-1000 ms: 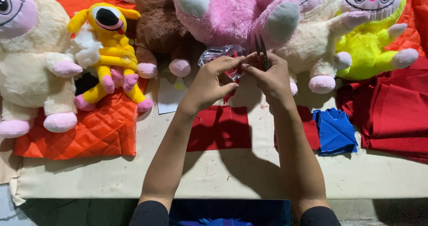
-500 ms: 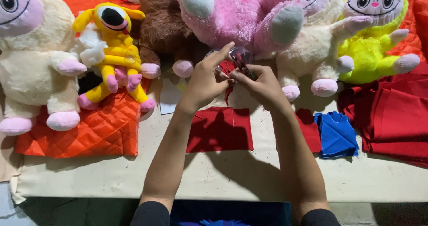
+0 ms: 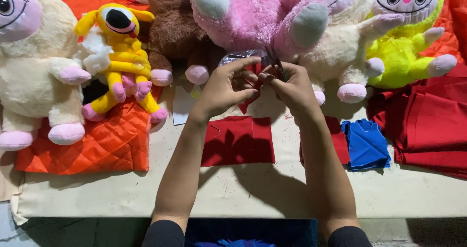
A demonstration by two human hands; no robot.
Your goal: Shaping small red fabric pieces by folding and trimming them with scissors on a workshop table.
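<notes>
Head camera looks straight down at a work table (image 3: 121, 198) with a row of plush toys along the far edge and both hands busy in the middle. The left hand (image 3: 224, 87) is curled with fingers and thumb pinching a small red fabric piece (image 3: 252, 84), which sits up off the table between the two hands, right in front of the pink plush toy (image 3: 253, 13). The right hand (image 3: 291, 84) is closed around what looks like small scissors (image 3: 275, 64), thin dark blades poking up above the knuckles; how they meet the fabric is hidden by the fingers, so can't say for sure. There's also something clear and crinkly just behind the fingers, maybe plastic wrap, hard to tell. That red piece looks like felt or similar cloth, so I'd guess it's very light, floppy and not slippery; best held close to the edge being worked, pinched flat so it doesn't fold over. Below the hands a flat red fabric square (image 3: 238, 140) lies on the table, a blue fabric piece (image 3: 365, 144) to the right, an orange quilted cloth (image 3: 104, 142) under the yellow plush toy (image 3: 119, 57) on the left.
</notes>
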